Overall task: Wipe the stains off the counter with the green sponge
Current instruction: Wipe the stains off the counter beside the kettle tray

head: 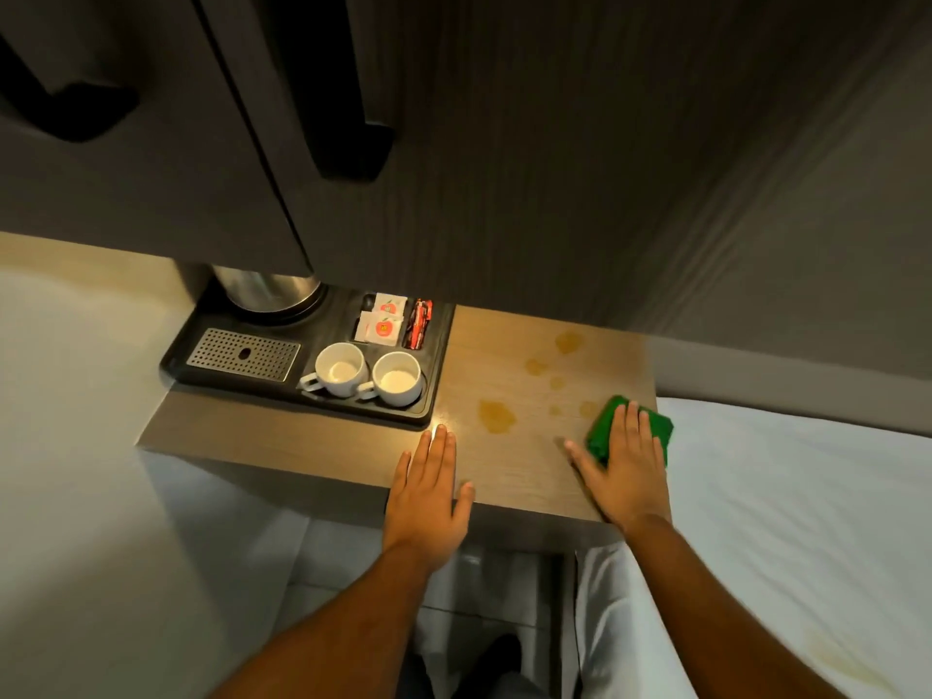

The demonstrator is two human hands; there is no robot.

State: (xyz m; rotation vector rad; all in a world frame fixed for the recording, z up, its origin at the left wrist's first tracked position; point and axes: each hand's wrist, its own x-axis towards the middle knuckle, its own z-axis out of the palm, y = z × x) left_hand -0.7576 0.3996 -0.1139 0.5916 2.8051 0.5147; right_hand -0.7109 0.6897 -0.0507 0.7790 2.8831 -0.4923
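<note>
A green sponge (607,426) lies at the right end of the wooden counter (504,476). My right hand (623,469) is pressed flat on top of it, fingers spread, covering its near half. Several amber stains mark the counter: a large one (497,416) near the middle, smaller ones (569,341) farther back and two small ones just left of the sponge. My left hand (428,489) rests flat on the counter's front edge, fingers together, holding nothing.
A black tray (439,370) takes up the counter's left half, holding two white cups (370,373), sachets (383,317), a drip grate and a metal kettle (267,290). Dark cabinets hang overhead. A white bed (807,496) adjoins the counter's right side.
</note>
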